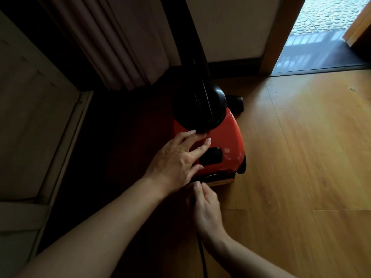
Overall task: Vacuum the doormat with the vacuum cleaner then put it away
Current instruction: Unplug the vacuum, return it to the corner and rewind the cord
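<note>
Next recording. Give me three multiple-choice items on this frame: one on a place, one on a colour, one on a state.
1. Where does the vacuum cleaner stand?
A. on a table
B. on the wooden floor near the curtain
C. outside the doorway

2. What colour is its body?
A. blue
B. white
C. red-orange

3. How is the left hand?
A. resting on the vacuum cleaner's top, fingers spread
B. curled round the hose
C. hanging clear of it

Answers: B, planks lie under it and the curtain hangs just beyond it; C, the shell shows red-orange; A, its spread fingers lie on the shell, while the right hand seems to pinch the power cord at the rear.
</note>
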A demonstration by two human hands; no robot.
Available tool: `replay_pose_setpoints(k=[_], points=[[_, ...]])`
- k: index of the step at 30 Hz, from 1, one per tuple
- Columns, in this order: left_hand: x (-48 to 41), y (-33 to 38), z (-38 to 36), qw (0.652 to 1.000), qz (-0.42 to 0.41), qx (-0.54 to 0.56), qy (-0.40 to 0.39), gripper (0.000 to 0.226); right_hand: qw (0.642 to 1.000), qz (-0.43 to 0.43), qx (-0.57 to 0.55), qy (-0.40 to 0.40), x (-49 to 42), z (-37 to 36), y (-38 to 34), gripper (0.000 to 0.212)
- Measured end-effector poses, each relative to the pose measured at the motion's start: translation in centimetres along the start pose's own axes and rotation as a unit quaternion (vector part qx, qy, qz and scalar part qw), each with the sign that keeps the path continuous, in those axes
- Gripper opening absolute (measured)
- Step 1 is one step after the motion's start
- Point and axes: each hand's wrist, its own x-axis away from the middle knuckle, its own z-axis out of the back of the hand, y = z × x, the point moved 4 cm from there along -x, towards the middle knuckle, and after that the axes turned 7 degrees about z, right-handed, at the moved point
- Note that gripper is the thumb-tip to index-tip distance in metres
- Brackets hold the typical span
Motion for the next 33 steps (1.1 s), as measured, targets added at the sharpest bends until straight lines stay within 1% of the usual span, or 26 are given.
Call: replay_pose_setpoints(k=[3, 6, 8, 9, 11, 12, 15, 19, 22, 25, 27, 28, 29, 31, 33], points=[[0.1, -0.1, 0.0, 1.000, -0.005, 0.007, -0.010, 0.070, 0.999, -0.006, 0.034, -0.033, -0.4, -1.9, 1.1, 0.039], [0.1, -0.4, -0.1, 1.000, -0.010, 0.014, -0.008, 0.070, 0.998, -0.026, 0.044, -0.035, -1.2, -2.4, 1.5, 0.037], [0.2, -0.5, -0.2, 1.000, -0.011, 0.024, -0.001, 0.070, 0.998, -0.042, 0.002, -0.055, -1.8, -2.3, 2.0, 0.036], [0.3, -0.5, -0.3, 0.999, -0.012, 0.032, 0.002, 0.069, 0.995, -0.057, -0.034, -0.075, -2.0, -2.2, 2.6, 0.040], [0.4, -0.6, -0.4, 0.999, -0.012, 0.044, 0.005, 0.069, 0.984, -0.113, -0.092, -0.101, -2.2, -1.7, 4.2, 0.050], [0.4, -0.7, -0.5, 0.999, -0.012, 0.047, 0.005, 0.069, 0.980, -0.139, -0.102, -0.104, -2.3, -1.2, 5.1, 0.051], [0.3, -1.0, -0.5, 0.998, -0.011, 0.062, 0.002, 0.069, 0.968, -0.197, -0.101, -0.119, -2.9, 0.3, 6.9, 0.047], [0.4, -1.2, -0.5, 0.997, -0.012, 0.072, -0.009, 0.069, 0.963, -0.238, -0.042, -0.121, -3.4, 2.8, 7.4, 0.045], [0.4, -1.2, -0.6, 0.998, -0.013, 0.067, -0.013, 0.069, 0.963, -0.252, -0.043, -0.087, -4.2, 5.7, 6.9, 0.034], [0.3, -1.1, -0.4, 0.998, -0.013, 0.057, -0.020, 0.069, 0.973, -0.213, 0.041, -0.083, -5.5, 8.6, 5.9, 0.037], [0.3, -1.1, -0.3, 0.998, -0.013, 0.050, -0.023, 0.069, 0.971, -0.168, 0.132, -0.102, -6.1, 9.7, 4.9, 0.026], [0.3, -1.1, -0.2, 0.998, -0.013, 0.047, -0.028, 0.070, 0.967, -0.145, 0.184, -0.105, -6.5, 10.1, 4.5, 0.020], [0.3, -1.2, -0.1, 0.998, -0.013, 0.045, -0.033, 0.070, 0.959, -0.122, 0.235, -0.102, -6.9, 10.6, 4.2, 0.020], [0.3, -1.2, -0.1, 0.998, -0.011, 0.044, -0.039, 0.070, 0.941, -0.090, 0.316, -0.087, -7.6, 11.5, 3.8, 0.027], [0.3, -1.2, 0.0, 0.998, -0.011, 0.043, -0.044, 0.070, 0.936, -0.088, 0.335, -0.067, -8.0, 12.4, 3.4, 0.027]])
